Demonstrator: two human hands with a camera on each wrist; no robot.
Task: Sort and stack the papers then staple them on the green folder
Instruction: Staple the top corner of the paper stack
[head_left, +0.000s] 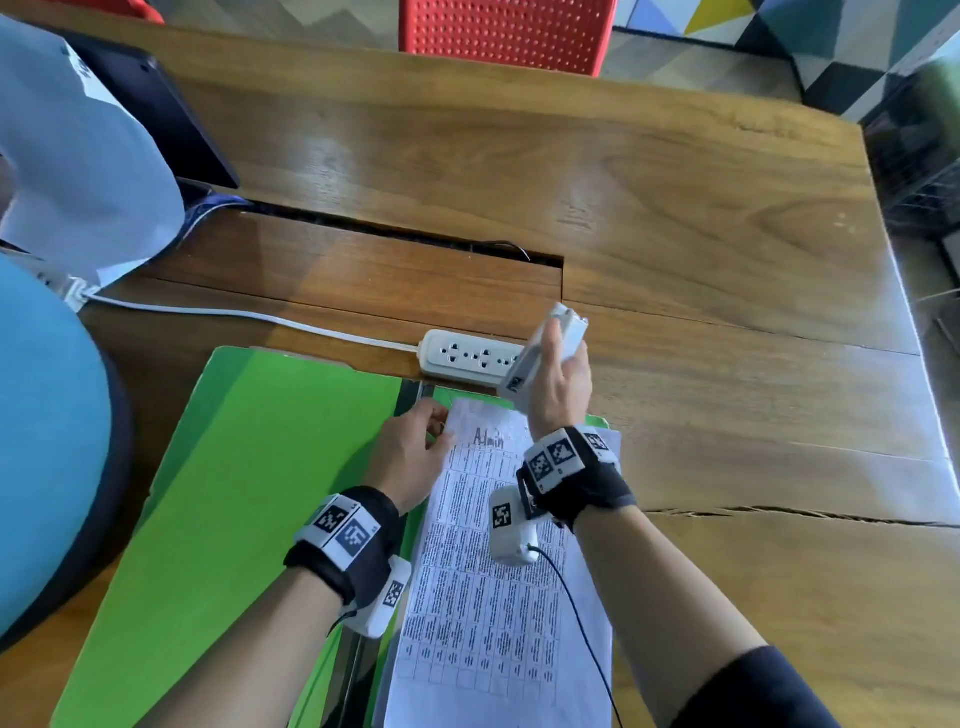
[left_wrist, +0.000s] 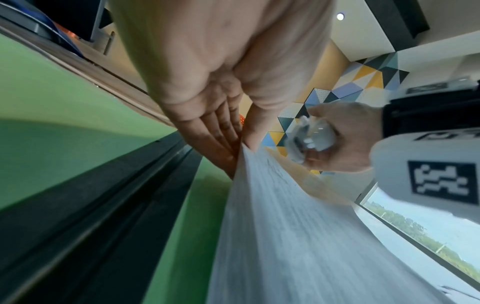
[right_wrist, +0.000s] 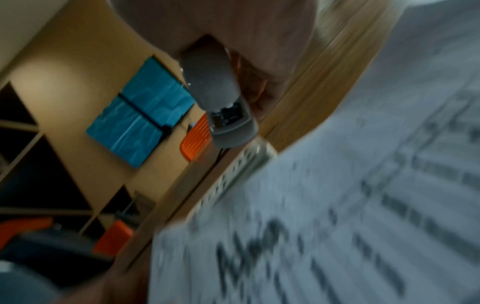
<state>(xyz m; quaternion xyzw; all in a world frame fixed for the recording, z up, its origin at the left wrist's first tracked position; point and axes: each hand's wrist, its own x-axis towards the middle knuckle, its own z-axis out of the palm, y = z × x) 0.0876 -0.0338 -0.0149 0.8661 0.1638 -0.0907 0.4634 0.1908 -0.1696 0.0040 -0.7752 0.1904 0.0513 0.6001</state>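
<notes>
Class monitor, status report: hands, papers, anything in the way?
Left hand pinches papers at top corner. Right hand holds stapler raised above them. Papers lie on green folder. Power strip just beyond.

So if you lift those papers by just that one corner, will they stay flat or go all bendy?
Probably bendy. The papers are thin printed sheets, and the corner the left hand pinches already curls upward in the left wrist view. They look unstapled, since the right hand holds the stapler above them, so loose sheets might slide apart.
</notes>
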